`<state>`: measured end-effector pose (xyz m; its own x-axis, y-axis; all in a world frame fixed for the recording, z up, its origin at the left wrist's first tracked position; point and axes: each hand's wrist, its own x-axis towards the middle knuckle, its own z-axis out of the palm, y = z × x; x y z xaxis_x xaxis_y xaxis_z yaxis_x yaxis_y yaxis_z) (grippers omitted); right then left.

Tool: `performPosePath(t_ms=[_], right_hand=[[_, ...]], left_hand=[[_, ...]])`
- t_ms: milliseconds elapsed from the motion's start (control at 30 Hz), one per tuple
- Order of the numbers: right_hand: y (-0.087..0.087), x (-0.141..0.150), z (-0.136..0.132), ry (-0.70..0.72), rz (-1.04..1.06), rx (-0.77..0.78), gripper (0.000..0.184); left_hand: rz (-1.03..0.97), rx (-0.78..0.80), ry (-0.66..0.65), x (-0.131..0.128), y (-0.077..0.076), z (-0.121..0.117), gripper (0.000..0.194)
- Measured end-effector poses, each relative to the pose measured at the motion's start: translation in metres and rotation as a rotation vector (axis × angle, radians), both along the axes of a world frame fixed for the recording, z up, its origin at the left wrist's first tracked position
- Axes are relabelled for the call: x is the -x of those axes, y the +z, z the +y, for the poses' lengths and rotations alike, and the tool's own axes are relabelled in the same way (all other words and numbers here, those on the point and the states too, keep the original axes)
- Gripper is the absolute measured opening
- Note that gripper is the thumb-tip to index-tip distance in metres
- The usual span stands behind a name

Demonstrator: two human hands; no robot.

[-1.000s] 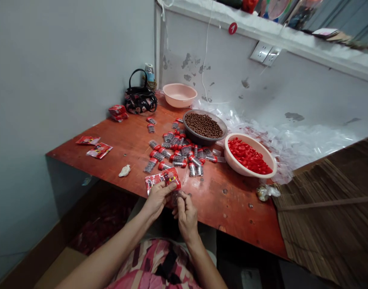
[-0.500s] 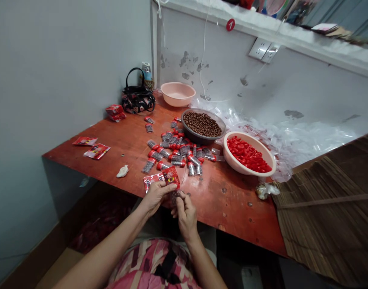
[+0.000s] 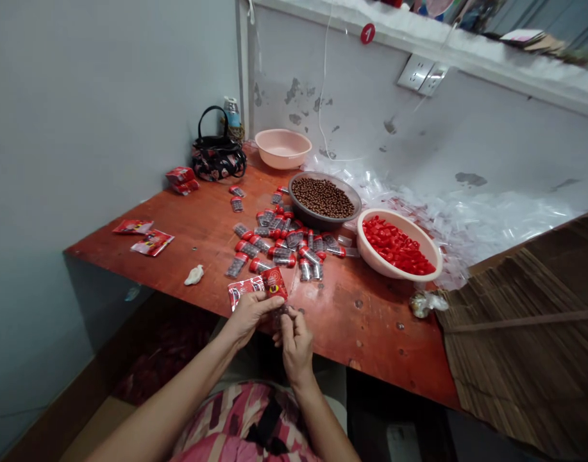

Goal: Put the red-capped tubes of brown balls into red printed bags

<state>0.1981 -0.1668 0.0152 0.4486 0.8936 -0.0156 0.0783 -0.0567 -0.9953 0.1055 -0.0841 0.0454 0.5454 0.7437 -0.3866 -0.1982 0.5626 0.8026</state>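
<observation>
On the red tabletop, a grey bowl of brown balls and a pale bowl of red pieces are set side by side, seemingly for easy reach. Above the near edge, a red packet is pinched by the left hand, apparently for steadiness, while a dark see-through container, mostly hidden, is pinched by the right hand.

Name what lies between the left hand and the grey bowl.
In the head view: a red packet gripped by the left hand, then red-capped containers on the table.
</observation>
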Motion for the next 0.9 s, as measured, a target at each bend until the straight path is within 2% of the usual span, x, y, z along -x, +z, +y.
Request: performPosePath(t_ms=[67,200,267,433,533,600,700,800,900], right_hand=[[0.0,0.0,0.002,0.009,0.064,-0.001,0.027],[-0.001,0.001,0.007,0.102,0.359,0.01,0.029],[-0.001,0.001,0.007,0.1,0.321,0.009,0.028],[0.001,0.0,0.001,-0.007,-0.033,-0.003,0.024],[-0.002,0.0,0.002,0.039,0.111,-0.006,0.024],[-0.004,0.0,0.004,0.108,0.292,-0.001,0.026],[-0.004,0.0,0.006,0.139,0.45,-0.014,0.029],[-0.001,0.001,0.005,0.106,0.451,-0.034,0.029],[0.0,0.002,0.005,0.062,0.373,-0.063,0.022]], left_hand=[[-0.012,-0.003,0.007,-0.001,0.0,-0.003,0.023],[-0.077,-0.017,0.007,-0.002,-0.002,-0.007,0.024],[-0.108,-0.008,0.039,-0.002,-0.004,-0.008,0.025],[-0.026,0.011,0.101,-0.005,-0.013,-0.009,0.022],[-0.005,-0.038,0.141,-0.004,-0.016,-0.012,0.021],[-0.036,-0.068,0.112,-0.001,-0.013,-0.013,0.021],[-0.123,-0.076,-0.04,0.003,-0.008,-0.014,0.024],[-0.19,-0.062,-0.164,0.005,-0.008,-0.015,0.028],[-0.158,-0.082,-0.128,0.004,-0.014,-0.017,0.024]])
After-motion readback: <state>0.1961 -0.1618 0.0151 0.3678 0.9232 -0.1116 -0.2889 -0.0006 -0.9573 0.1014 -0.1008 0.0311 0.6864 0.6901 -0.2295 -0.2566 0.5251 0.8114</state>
